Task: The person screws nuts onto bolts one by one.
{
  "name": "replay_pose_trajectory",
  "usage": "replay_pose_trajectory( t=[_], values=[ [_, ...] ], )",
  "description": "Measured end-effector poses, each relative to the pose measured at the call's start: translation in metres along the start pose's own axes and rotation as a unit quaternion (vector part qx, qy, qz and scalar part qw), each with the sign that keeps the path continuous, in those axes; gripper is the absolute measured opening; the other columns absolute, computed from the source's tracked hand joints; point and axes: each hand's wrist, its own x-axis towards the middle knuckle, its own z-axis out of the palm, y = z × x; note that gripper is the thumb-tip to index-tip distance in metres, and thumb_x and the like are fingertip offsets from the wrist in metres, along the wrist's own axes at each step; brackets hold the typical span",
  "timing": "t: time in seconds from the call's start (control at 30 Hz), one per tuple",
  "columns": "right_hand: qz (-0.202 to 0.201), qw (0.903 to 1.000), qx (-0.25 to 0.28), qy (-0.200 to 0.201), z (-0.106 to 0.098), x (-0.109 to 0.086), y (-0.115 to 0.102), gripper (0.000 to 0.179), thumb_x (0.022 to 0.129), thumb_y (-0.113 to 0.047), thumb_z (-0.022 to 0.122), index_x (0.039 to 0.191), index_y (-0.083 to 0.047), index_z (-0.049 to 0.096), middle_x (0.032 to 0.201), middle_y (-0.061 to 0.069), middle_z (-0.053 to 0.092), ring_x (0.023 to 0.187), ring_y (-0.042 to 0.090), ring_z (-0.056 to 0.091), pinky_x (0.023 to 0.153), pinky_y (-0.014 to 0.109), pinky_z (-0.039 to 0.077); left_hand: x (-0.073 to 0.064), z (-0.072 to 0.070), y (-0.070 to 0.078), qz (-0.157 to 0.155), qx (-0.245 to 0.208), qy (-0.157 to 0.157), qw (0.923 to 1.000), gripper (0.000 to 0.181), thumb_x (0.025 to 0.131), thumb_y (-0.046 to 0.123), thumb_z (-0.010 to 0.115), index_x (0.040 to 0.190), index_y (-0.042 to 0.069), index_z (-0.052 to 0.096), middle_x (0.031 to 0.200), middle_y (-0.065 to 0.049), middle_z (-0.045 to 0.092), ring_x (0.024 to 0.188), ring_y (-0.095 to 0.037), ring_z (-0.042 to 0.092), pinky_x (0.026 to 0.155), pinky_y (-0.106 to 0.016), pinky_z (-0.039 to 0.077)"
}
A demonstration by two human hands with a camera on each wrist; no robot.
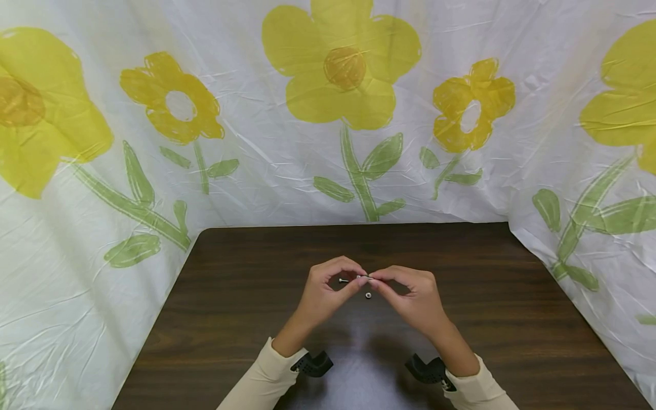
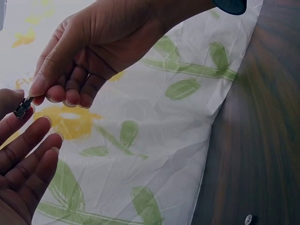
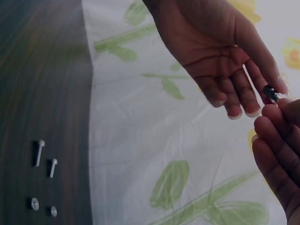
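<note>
Above the middle of the table, my left hand [image 1: 320, 293] and right hand [image 1: 420, 299] meet at the fingertips. Between them is a small dark metal fastener [image 2: 21, 109]. Left thumb and index finger pinch its thicker, ridged end, while the right thumb and index finger grip the thin end. In the right wrist view the fastener [image 3: 270, 93] is partly covered by fingers; whether it is a bolt with a nut on it, I cannot tell. The other fingers of each hand are loosely bent. A small screw [image 1: 343, 280] shows through the gap of my left hand.
On the dark wooden table [image 1: 230, 307], the right wrist view shows a longer screw [image 3: 39, 153], a shorter screw [image 3: 53, 168] and two round nut-like pieces, one larger [image 3: 34, 204], one smaller [image 3: 53, 211]. A flower-printed white curtain [image 1: 266, 176] hangs behind the table and along its sides.
</note>
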Motion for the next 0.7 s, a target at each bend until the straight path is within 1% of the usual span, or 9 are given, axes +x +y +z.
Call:
replay_pose_trajectory(
  t=[0.1,0.17,0.27,0.3,0.4,0.5,0.53,0.63,0.7],
  values=[
    [-0.001,1.0000,-0.001,0.000,0.000,0.000,0.000,0.023,0.080,0.009,0.081,0.099,-0.004,0.077,0.089,0.008,0.076,0.077,0.018,0.074,0.071,0.022,0.059,-0.005,0.000,-0.013,-0.011,0.005,-0.009,0.9999,0.005,0.089,-0.002,0.075,0.092,-0.001,0.072,0.085,-0.010,0.070,0.076,-0.014,0.064,0.068,-0.030,0.059],
    [-0.001,1.0000,-0.001,0.001,0.000,0.000,0.000,0.022,0.080,0.008,0.081,0.099,-0.004,0.077,0.089,0.008,0.076,0.077,0.018,0.074,0.071,0.022,0.058,-0.009,0.001,-0.022,-0.018,0.004,-0.016,0.9997,0.004,0.091,0.002,0.075,0.092,-0.001,0.072,0.085,-0.009,0.071,0.076,-0.013,0.064,0.069,-0.029,0.059],
    [0.000,1.0000,-0.001,0.005,0.000,0.000,-0.001,0.021,0.082,0.007,0.080,0.099,-0.004,0.077,0.089,0.008,0.076,0.077,0.018,0.074,0.072,0.021,0.058,-0.011,0.001,-0.027,-0.025,0.003,-0.023,0.9994,0.006,0.089,-0.001,0.077,0.093,0.001,0.073,0.087,-0.009,0.072,0.078,-0.012,0.066,0.068,-0.031,0.060],
    [0.001,1.0000,-0.001,0.006,0.000,0.000,-0.001,0.020,0.082,0.006,0.080,0.099,-0.004,0.077,0.089,0.008,0.076,0.078,0.018,0.074,0.071,0.022,0.058,-0.011,0.001,-0.026,-0.026,0.003,-0.023,0.9994,0.010,0.087,-0.003,0.077,0.094,0.001,0.073,0.088,-0.010,0.072,0.077,-0.013,0.066,0.067,-0.034,0.060],
    [0.001,1.0000,0.002,0.008,0.000,0.000,0.000,0.019,0.082,0.006,0.080,0.099,-0.003,0.077,0.089,0.009,0.076,0.079,0.018,0.074,0.072,0.022,0.058,-0.006,-0.001,-0.014,-0.024,0.000,-0.015,0.9996,0.022,0.079,-0.012,0.080,0.097,-0.001,0.073,0.089,-0.012,0.072,0.077,-0.014,0.067,0.065,-0.042,0.060],
    [-0.001,0.9999,0.005,0.009,0.000,0.000,0.000,0.022,0.081,0.008,0.081,0.099,-0.003,0.077,0.089,0.010,0.076,0.079,0.018,0.074,0.073,0.021,0.058,-0.006,-0.002,-0.013,-0.021,-0.008,-0.006,0.9997,0.026,0.077,-0.013,0.081,0.098,-0.001,0.073,0.091,-0.013,0.072,0.076,-0.015,0.067,0.063,-0.046,0.060],
    [-0.001,0.9999,0.007,0.009,0.000,0.000,0.000,0.023,0.080,0.009,0.081,0.099,-0.003,0.077,0.089,0.010,0.076,0.079,0.018,0.074,0.073,0.020,0.058,-0.005,-0.002,-0.013,-0.019,-0.010,-0.004,0.9998,0.026,0.077,-0.014,0.081,0.098,0.000,0.073,0.090,-0.012,0.072,0.076,-0.015,0.066,0.062,-0.045,0.060],
    [0.000,1.0000,0.004,0.009,0.000,0.000,0.000,0.025,0.078,0.011,0.081,0.099,-0.003,0.077,0.089,0.010,0.076,0.078,0.018,0.074,0.072,0.020,0.058,-0.007,-0.003,-0.017,-0.017,-0.016,-0.001,0.9997,0.023,0.079,-0.013,0.080,0.095,0.001,0.073,0.089,-0.011,0.072,0.076,-0.016,0.065,0.061,-0.044,0.059],
    [0.001,1.0000,0.003,0.008,0.000,0.000,0.000,0.026,0.078,0.011,0.081,0.099,-0.003,0.077,0.089,0.009,0.076,0.078,0.018,0.074,0.073,0.020,0.058,-0.003,-0.003,-0.008,-0.016,-0.017,-0.001,0.9997,0.022,0.079,-0.014,0.079,0.094,0.000,0.073,0.088,-0.012,0.071,0.076,-0.015,0.065,0.061,-0.042,0.059]
  ],
)
